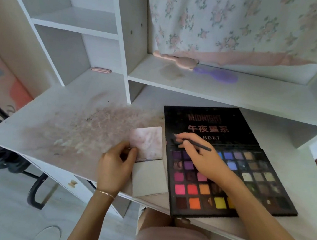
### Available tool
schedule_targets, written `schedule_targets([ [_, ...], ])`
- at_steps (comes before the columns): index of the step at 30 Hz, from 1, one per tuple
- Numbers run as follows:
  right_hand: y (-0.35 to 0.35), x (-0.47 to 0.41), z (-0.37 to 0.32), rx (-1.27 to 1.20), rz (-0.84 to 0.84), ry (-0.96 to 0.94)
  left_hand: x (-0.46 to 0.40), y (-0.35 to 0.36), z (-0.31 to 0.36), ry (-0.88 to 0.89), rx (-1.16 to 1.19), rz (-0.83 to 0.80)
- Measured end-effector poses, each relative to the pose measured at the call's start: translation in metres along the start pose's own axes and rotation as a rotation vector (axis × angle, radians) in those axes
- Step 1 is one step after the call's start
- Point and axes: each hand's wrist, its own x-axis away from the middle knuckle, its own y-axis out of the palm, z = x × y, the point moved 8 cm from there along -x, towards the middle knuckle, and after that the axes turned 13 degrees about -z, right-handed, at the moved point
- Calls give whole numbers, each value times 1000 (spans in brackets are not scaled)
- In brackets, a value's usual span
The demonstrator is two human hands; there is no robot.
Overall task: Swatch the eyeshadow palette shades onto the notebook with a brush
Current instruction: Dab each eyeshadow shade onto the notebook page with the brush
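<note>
A large black eyeshadow palette (245,178) lies open on the desk at the right, its lid (209,124) folded back and many coloured pans showing. A small notebook (147,142) with a pink-smeared page lies just left of it. My right hand (198,156) hovers over the palette's top-left pans and grips a thin black brush (199,146), whose tip points left near the palette's hinge. My left hand (114,166) pinches the notebook's lower left corner.
The white desk (37,123) carries a wide smear of pinkish powder left of the notebook. A shelf above holds a pink brush (178,61) and a purple hairbrush (218,76). Floral cloth (240,25) hangs behind. A black chair frame (36,189) stands below left.
</note>
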Motion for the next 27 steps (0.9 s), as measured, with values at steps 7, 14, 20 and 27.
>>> schedule_targets([
  [7,-20,28,-4,-150,308,-91,5,3,4,-2,-56,22],
  [14,-8,26,0,-84,257,-18,5,4,2,-36,-84,0],
  [20,-4,22,1,7,229,18,3,6,0,-45,-65,-12],
  [27,-2,20,4,-5,234,35,5,5,8,18,-107,-3],
])
